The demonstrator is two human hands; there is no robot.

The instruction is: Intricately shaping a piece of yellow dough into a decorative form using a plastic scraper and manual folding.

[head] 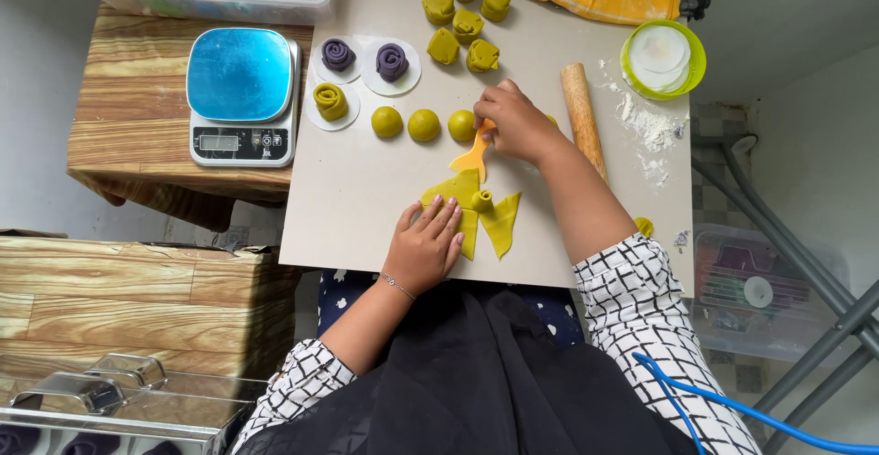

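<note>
Left hand (424,246), fingers together, pins the flat yellow-green dough sheet (502,220) steady; above the sheet, right hand (515,125) grips an orange plastic scraper (473,156) for cutting.

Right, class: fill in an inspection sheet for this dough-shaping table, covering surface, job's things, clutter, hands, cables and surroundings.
Surface: pale board, dusted with flour near the far right.
Job's things: flat yellow-green dough sheet, cut into pieces; orange scraper; small dough roll on the sheet.
Clutter: dough balls, folded dough pieces, purple spirals, rolling pin, green bowl, scale.
Hands: left hand flat on the sheet; right hand grips the scraper.
Cables: blue cable by the right sleeve.
Surroundings: wooden table, plastic tubs, metal frame.
</note>
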